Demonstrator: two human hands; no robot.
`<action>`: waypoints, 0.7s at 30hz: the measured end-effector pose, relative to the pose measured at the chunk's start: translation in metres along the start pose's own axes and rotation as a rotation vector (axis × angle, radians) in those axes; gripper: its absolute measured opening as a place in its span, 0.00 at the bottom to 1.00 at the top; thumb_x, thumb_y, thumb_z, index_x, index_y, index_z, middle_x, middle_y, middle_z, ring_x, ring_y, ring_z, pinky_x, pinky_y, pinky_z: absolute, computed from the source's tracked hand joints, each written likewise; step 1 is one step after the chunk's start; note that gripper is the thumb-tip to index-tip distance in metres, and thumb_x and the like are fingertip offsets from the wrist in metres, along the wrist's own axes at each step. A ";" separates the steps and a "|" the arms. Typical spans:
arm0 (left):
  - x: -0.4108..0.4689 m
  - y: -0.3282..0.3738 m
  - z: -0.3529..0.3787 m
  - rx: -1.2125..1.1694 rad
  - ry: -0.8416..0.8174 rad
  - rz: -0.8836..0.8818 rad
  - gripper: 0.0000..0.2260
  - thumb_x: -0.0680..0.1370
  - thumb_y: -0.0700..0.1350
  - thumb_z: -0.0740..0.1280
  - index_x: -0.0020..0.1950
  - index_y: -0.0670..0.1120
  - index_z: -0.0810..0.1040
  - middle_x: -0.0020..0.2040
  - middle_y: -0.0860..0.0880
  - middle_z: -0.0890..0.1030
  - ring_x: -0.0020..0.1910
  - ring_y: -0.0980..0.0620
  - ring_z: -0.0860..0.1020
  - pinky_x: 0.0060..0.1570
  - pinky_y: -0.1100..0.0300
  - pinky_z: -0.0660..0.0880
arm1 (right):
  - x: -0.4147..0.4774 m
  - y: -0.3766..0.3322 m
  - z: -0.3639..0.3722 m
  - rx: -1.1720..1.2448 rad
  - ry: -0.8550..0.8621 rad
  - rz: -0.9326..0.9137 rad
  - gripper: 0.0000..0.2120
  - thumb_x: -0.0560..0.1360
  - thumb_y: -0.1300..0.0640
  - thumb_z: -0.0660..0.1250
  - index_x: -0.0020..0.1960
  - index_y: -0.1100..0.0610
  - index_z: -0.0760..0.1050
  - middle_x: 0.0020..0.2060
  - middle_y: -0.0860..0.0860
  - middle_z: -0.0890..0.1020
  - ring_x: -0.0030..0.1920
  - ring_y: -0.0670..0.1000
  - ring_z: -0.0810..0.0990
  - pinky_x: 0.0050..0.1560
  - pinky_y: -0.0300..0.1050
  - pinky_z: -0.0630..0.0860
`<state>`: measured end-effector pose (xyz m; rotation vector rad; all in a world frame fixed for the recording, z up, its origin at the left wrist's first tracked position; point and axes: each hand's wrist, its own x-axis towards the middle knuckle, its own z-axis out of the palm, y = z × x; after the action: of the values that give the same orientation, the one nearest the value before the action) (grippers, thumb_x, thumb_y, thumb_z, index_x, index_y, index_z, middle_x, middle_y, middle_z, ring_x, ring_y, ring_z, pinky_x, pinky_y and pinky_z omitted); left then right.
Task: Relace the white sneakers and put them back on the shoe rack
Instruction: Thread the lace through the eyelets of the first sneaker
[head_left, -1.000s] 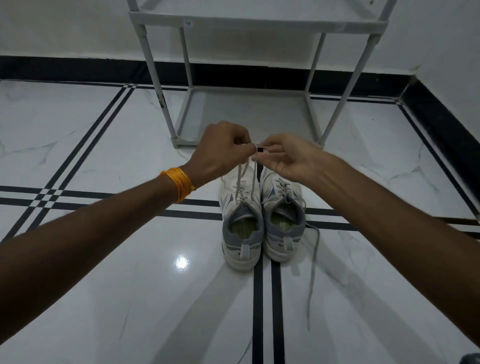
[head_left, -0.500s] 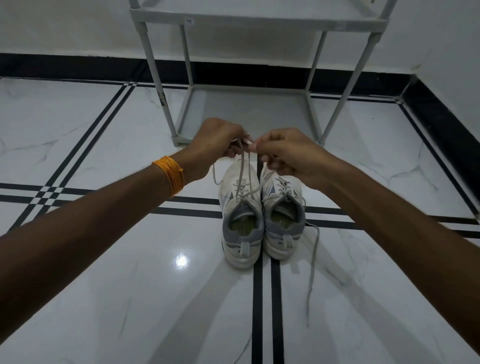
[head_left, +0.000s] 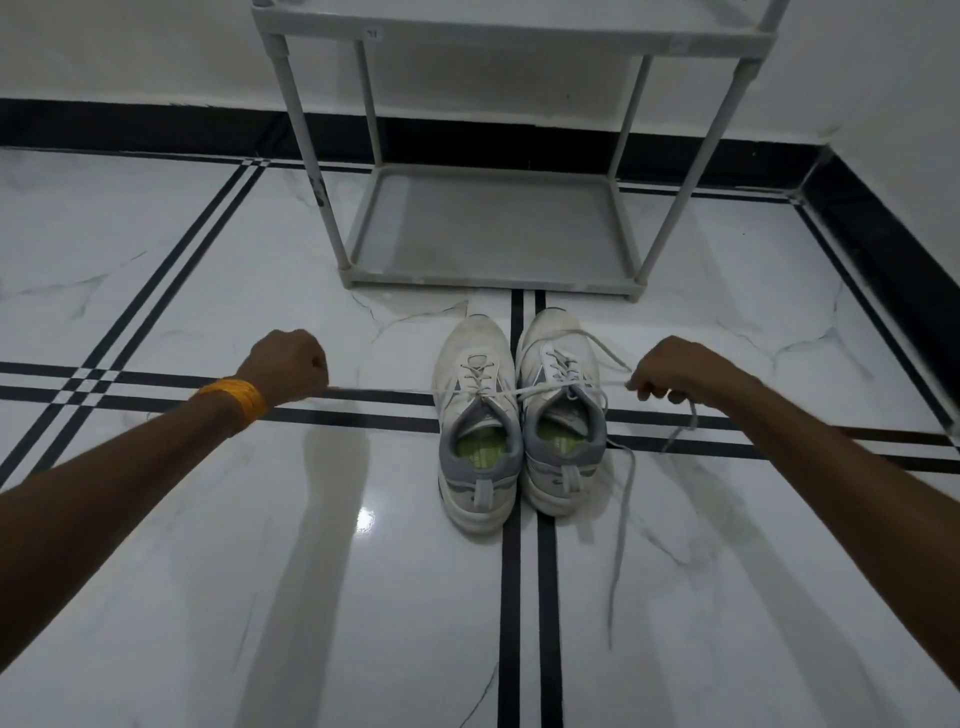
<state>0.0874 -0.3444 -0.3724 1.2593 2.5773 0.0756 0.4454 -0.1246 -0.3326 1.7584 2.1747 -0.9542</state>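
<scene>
Two white sneakers stand side by side on the floor, toes toward the rack: the left sneaker (head_left: 475, 395) and the right sneaker (head_left: 563, 389). The left sneaker's lace (head_left: 384, 393) is stretched taut sideways from its top eyelets. My left hand (head_left: 288, 366), with an orange band at the wrist, is shut on one lace end far to the left. My right hand (head_left: 672, 371) is shut on the other end, which crosses over the right sneaker. The right sneaker's lace (head_left: 623, 499) trails loose on the floor.
A grey shoe rack (head_left: 491, 228) stands just beyond the sneakers, its bottom shelf bare and an upper shelf at the top edge. White marble floor with black stripes lies all around. A black skirting and the white wall run behind and along the right.
My hands were together above the sneakers holding the lace ends; they have moved apart to the left and right and lower, pulling the left sneaker's lace tight.
</scene>
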 end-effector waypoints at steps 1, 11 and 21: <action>-0.004 0.000 0.004 0.063 -0.096 -0.011 0.07 0.74 0.42 0.67 0.46 0.42 0.84 0.47 0.42 0.85 0.45 0.42 0.82 0.46 0.56 0.77 | 0.001 0.002 0.005 -0.045 -0.027 0.005 0.07 0.70 0.57 0.72 0.40 0.62 0.81 0.36 0.55 0.83 0.31 0.50 0.77 0.31 0.37 0.72; -0.036 0.118 0.025 -0.243 -0.086 0.452 0.08 0.77 0.42 0.68 0.55 0.43 0.81 0.53 0.45 0.84 0.49 0.47 0.80 0.48 0.58 0.75 | -0.024 -0.072 0.065 -0.258 0.137 -0.696 0.07 0.72 0.55 0.71 0.49 0.53 0.82 0.47 0.50 0.84 0.47 0.51 0.81 0.48 0.47 0.78; -0.040 0.111 0.036 -0.216 0.041 0.545 0.03 0.79 0.42 0.66 0.49 0.43 0.75 0.44 0.41 0.83 0.37 0.46 0.78 0.37 0.60 0.72 | -0.024 -0.065 0.082 -0.453 0.252 -0.864 0.04 0.72 0.61 0.63 0.41 0.57 0.77 0.36 0.56 0.81 0.39 0.58 0.79 0.38 0.49 0.74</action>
<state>0.2052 -0.3095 -0.3803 1.8388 2.1097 0.4731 0.3721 -0.1974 -0.3605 0.7411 3.0632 -0.2838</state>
